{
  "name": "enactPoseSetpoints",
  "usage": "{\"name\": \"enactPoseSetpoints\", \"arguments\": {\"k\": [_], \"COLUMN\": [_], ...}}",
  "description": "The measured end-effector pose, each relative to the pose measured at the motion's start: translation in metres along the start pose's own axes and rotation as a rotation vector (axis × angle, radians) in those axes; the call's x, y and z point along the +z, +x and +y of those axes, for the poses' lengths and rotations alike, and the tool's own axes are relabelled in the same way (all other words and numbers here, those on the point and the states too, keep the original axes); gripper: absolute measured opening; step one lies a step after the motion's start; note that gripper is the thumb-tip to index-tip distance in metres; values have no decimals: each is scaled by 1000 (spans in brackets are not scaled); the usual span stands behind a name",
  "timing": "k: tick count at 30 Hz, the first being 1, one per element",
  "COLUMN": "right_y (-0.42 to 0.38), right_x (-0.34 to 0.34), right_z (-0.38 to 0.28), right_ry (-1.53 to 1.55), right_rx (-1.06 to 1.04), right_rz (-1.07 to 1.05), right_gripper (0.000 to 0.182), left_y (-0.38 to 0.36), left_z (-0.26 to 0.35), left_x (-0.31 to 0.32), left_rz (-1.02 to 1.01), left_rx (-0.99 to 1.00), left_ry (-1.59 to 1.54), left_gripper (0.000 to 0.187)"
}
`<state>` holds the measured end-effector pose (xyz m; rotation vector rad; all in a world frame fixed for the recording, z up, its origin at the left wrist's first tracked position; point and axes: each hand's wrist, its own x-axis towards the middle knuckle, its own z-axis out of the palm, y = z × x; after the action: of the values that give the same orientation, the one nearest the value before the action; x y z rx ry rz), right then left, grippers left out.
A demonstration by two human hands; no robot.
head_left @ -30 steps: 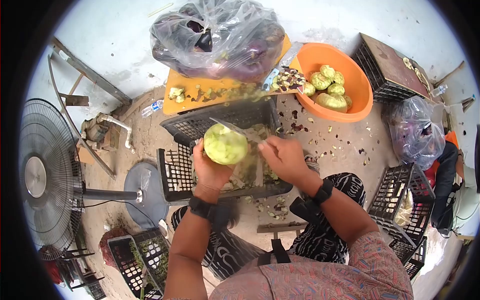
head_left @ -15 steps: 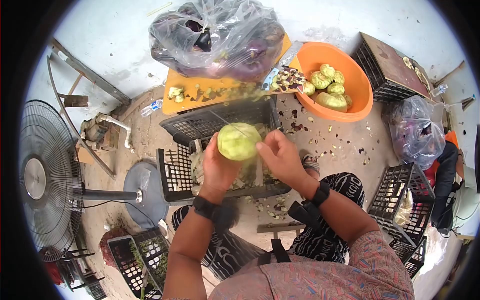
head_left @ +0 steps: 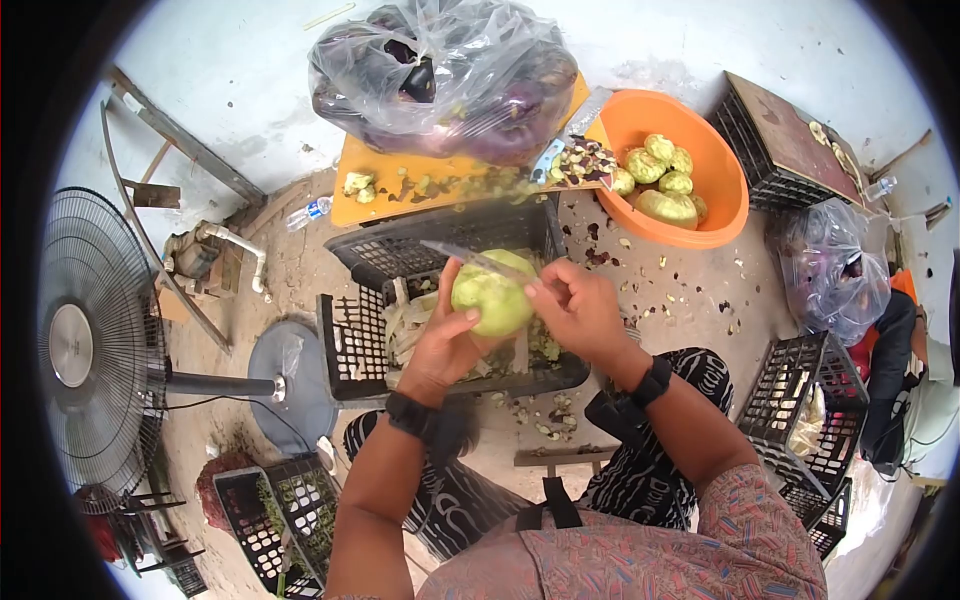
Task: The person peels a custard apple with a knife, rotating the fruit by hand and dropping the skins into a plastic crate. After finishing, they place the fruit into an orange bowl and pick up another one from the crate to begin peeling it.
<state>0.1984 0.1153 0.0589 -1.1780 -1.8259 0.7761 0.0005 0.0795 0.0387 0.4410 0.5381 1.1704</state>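
Observation:
My left hand (head_left: 445,335) is wrapped round the lower left side of a peeled, pale green round eggplant (head_left: 492,305). In my right hand (head_left: 583,312) is a thin-bladed knife (head_left: 465,258); its blade lies across the top of the eggplant, and the handle is hidden in my fingers. Both hands are over a black plastic crate (head_left: 352,345) with pale peel strips (head_left: 408,325) inside. Beyond the crate, a clear plastic bag of dark purple eggplants (head_left: 450,85) rests on an orange board (head_left: 365,205).
An orange basin (head_left: 725,190) with several peeled eggplants (head_left: 668,207) stands at the back right. To the left is a standing fan (head_left: 75,345). More crates (head_left: 800,400) are at the right, and peel scraps (head_left: 600,255) litter the floor. A water bottle (head_left: 308,213) lies near the board.
The eggplant and both hands have shifted slightly right and down. My left thumb now lies across the eggplant's front, and the knife blade shows more clearly over its top.

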Motion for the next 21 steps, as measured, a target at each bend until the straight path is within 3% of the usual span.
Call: {"name": "enactPoseSetpoints", "arguments": {"k": [6,13,21], "right_y": [-5,-7,-11], "right_x": [-2,0,3], "right_z": [-5,-3,-3], "right_ry": [-154,-223,-260], "right_rx": [-293,-285,-301], "right_rz": [-40,-51,-56], "right_gripper": [14,14,22], "left_y": [11,14,11], "left_z": [-2,-5,-4], "left_x": [-19,-12,-7], "left_rz": [110,147,112], "left_rx": [176,294,256], "left_ry": [87,202,193], "left_gripper": [76,87,93]}}
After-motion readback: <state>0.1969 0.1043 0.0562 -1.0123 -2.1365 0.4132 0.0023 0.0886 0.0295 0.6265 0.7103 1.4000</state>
